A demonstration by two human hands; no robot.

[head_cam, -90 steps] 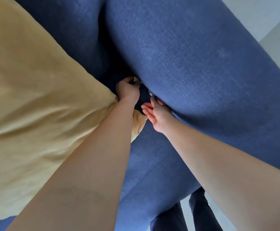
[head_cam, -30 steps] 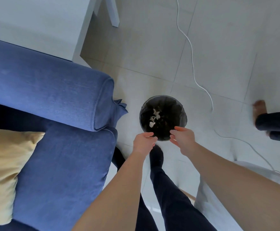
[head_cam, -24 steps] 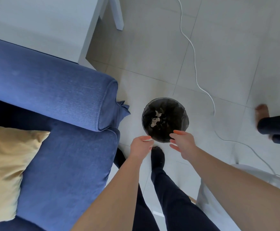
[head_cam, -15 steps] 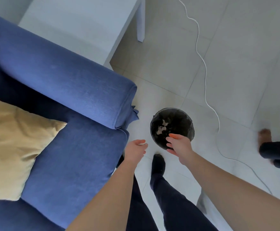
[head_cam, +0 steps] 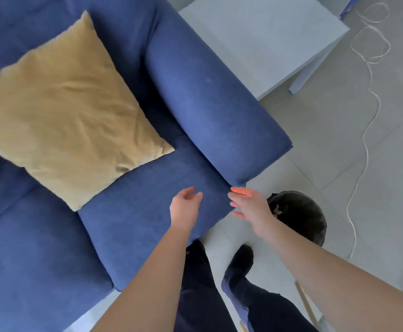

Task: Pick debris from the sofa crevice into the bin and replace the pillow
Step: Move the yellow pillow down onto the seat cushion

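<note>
A yellow pillow point(head_cam: 66, 109) lies flat on the blue sofa point(head_cam: 147, 212), one corner near the dark crevice point(head_cam: 157, 111) beside the armrest point(head_cam: 210, 104). My left hand point(head_cam: 185, 206) hovers over the seat's front right corner, fingers loosely curled and empty. My right hand point(head_cam: 249, 203) is open just off the armrest's end, holding nothing. The black bin point(head_cam: 298, 214) stands on the floor right behind my right hand, with pale scraps of debris point(head_cam: 277, 209) inside.
A pale side table point(head_cam: 263, 39) stands beside the armrest. A white cable point(head_cam: 366, 140) snakes across the tiled floor at right. My dark-trousered legs point(head_cam: 239, 283) stand between sofa and bin.
Both hands left the crevice, dropped debris over the bin, and have now swung back left toward the sofa seat. The view has turned from the bin to the pillow.
</note>
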